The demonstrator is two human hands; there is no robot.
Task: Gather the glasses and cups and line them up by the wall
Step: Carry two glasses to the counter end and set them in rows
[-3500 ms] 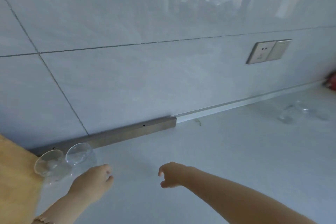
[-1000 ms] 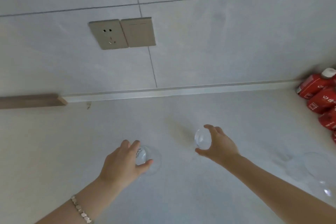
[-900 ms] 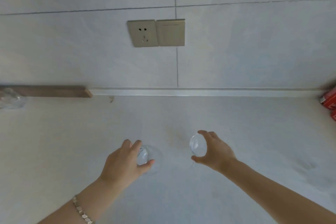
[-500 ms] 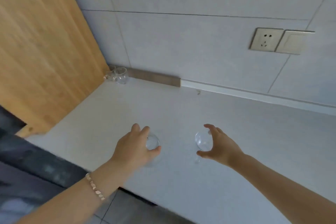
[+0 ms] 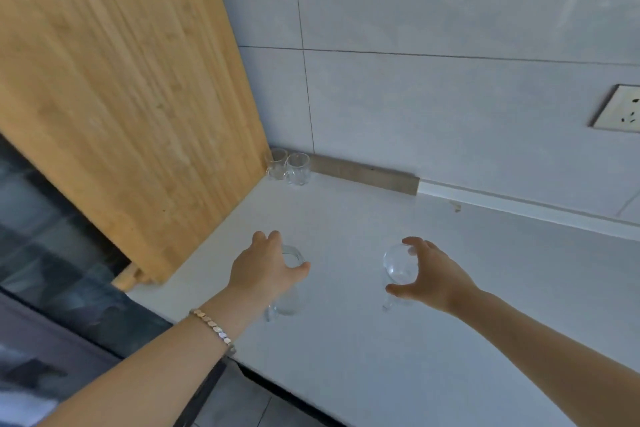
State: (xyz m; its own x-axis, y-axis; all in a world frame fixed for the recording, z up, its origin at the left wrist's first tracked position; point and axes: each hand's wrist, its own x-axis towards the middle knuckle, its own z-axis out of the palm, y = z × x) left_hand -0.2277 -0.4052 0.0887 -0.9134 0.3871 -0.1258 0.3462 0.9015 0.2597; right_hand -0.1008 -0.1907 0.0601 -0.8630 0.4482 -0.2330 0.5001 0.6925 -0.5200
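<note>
My left hand (image 5: pixel 265 270) grips a clear glass cup (image 5: pixel 289 291) by its rim, above the white counter (image 5: pixel 433 340). My right hand (image 5: pixel 429 276) holds a second clear glass cup (image 5: pixel 398 263), fingers curled around its rim. Both cups hang a little over the counter near its front left. Two more clear glass cups (image 5: pixel 289 166) stand side by side in the far corner, against the grey tiled wall (image 5: pixel 450 107) and next to the wooden board.
A large wooden cutting board (image 5: pixel 114 80) leans along the counter's left side. A brown strip (image 5: pixel 363 175) runs along the wall's base. A wall socket (image 5: pixel 620 109) sits at the right. The counter's front edge drops to a dark floor at lower left.
My view has swung left from the socket to the corner. Both hands picked up a cup each and carried them left across the counter toward the board.
</note>
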